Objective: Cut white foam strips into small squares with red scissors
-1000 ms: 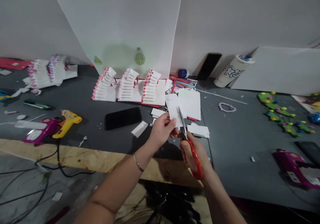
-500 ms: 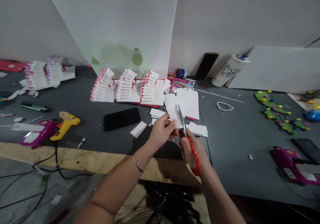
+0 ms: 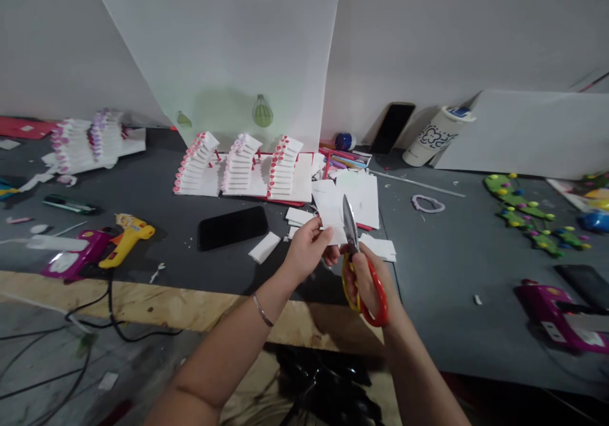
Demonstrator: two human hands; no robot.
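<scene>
My left hand (image 3: 307, 246) pinches a piece of white paper (image 3: 331, 213) between thumb and fingers, above the table's front part. In my right hand (image 3: 368, 280) is a pair of scissors (image 3: 351, 223) with red and yellow handles, its blades pointing away from me along the paper's right edge. Whether the blades touch the paper I cannot tell. Behind the held piece lie white sheets (image 3: 364, 194), and white cut strips (image 3: 265, 247) are scattered to the left. Three fan-like rows of white sticks with red and pink tips (image 3: 283, 169) stand on white card farther back.
A black phone (image 3: 233, 228) lies left of my hands. Beyond it are a yellow glue gun (image 3: 126, 239) and a purple device (image 3: 78, 254). A white cup (image 3: 438, 135) and another phone (image 3: 392, 127) lean at the back. Green decorations (image 3: 528, 213) lie at right.
The scissors have shifted slightly right relative to the paper and turned, so both the yellow and red handles show. My left hand still holds the paper in nearly the same place.
</scene>
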